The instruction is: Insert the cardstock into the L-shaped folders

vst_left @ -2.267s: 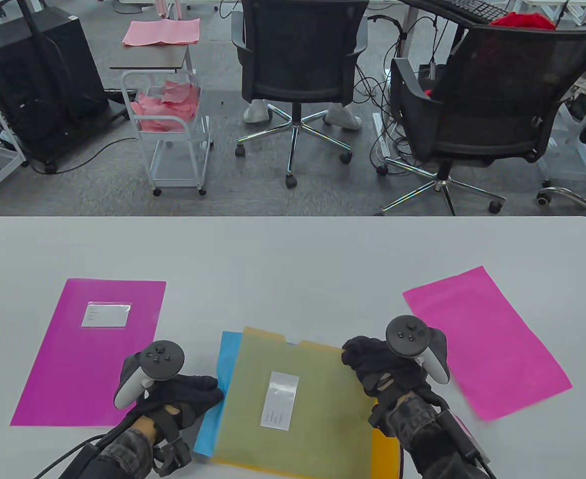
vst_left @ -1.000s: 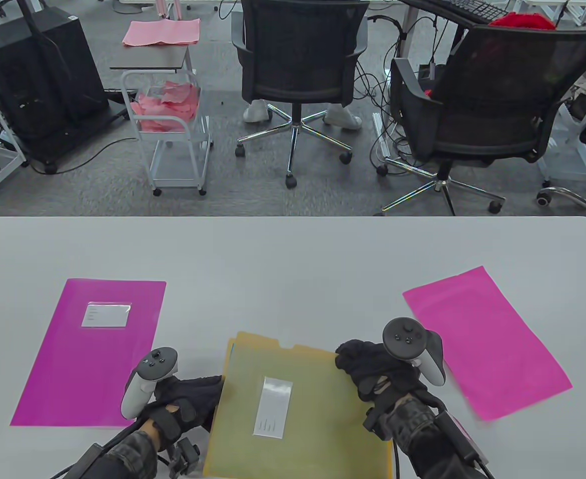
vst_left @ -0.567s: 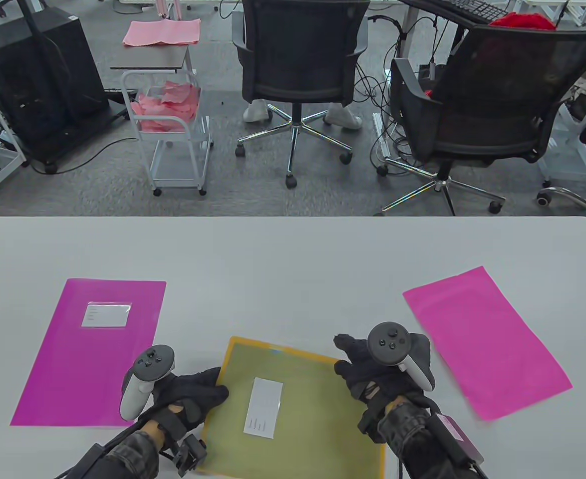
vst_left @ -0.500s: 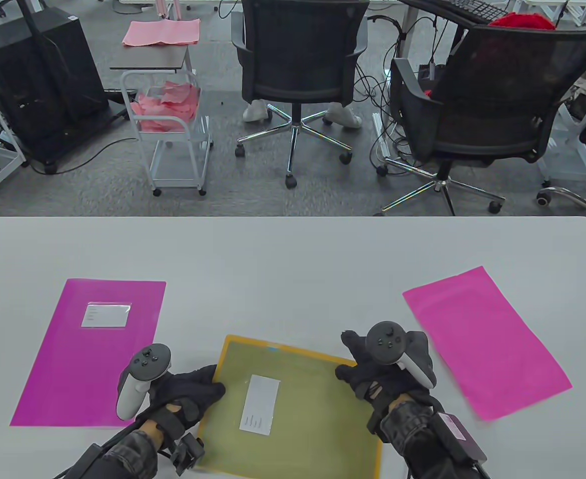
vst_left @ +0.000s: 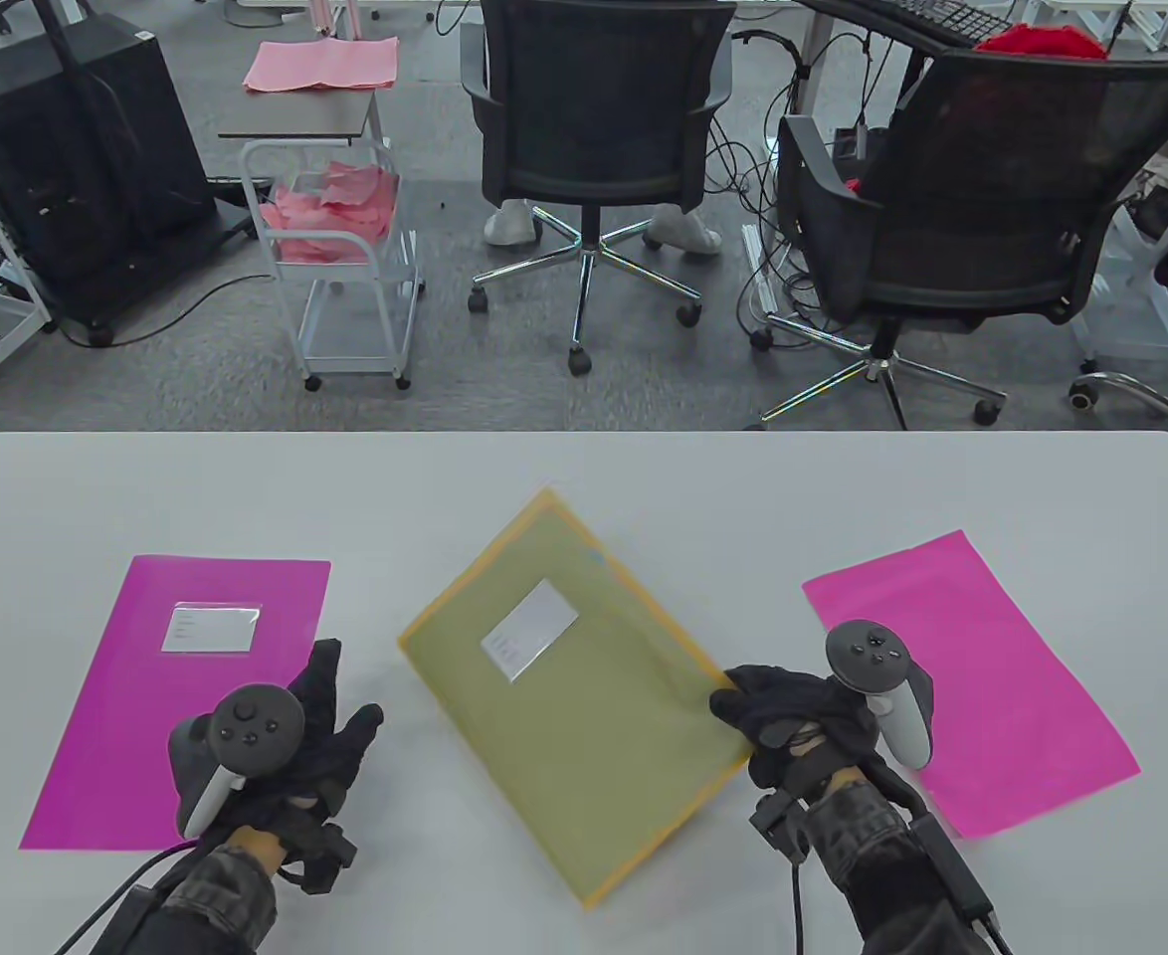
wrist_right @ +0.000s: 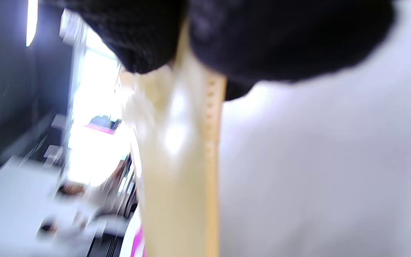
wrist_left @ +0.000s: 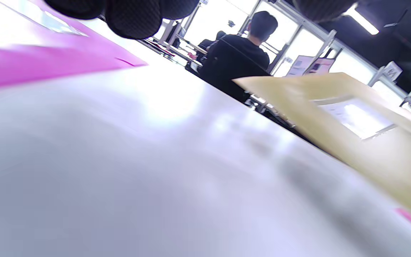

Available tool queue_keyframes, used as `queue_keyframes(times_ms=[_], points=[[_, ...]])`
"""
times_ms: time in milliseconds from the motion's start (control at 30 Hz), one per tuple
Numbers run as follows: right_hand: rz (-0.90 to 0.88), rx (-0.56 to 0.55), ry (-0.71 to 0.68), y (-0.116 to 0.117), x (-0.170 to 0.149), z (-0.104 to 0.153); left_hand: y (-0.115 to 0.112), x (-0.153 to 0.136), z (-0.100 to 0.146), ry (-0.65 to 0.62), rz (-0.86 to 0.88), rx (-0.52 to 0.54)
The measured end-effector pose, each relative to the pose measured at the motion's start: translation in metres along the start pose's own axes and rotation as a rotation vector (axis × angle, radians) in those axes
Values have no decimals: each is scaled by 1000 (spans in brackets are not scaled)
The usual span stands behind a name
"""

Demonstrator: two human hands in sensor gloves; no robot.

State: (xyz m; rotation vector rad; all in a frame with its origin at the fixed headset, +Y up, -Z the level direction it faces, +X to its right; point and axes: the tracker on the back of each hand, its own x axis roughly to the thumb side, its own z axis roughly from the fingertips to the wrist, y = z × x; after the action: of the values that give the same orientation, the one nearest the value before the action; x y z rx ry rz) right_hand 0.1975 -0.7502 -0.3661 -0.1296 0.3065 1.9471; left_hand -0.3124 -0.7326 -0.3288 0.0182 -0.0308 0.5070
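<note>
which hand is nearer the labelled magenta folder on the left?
Left. The left hand overlaps the magenta folder at its near right edge; the right hand is far across, pinching the yellow folder.

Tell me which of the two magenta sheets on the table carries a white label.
The magenta folder on the table's left, beside the left hand, has the white label. The magenta sheet on the right is plain.

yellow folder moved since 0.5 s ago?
Yes. The yellow folder swung up and away from the near table edge, rotated, pinched by the right hand; pink sheet unmoved.
</note>
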Motion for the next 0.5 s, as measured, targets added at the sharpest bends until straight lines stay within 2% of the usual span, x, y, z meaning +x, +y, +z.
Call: queue_keyframes(times_ms=[67,133,300,367,500], points=[[-99,-70,107,-2,-13,1,4,-14,-1,93,-59,-38],[-184,-40,149,-1,-23,-1,6,-26,-2,167,-99,-52],[-218,-53,239,-1,-44,-9,2,-49,-2,325,-162,-178],[-269,10,209,1,-46,-13,1,-51,-2,357,-190,-214],[-251,137,143,4,-43,-17,-1,-56,-3,410,-243,-299]])
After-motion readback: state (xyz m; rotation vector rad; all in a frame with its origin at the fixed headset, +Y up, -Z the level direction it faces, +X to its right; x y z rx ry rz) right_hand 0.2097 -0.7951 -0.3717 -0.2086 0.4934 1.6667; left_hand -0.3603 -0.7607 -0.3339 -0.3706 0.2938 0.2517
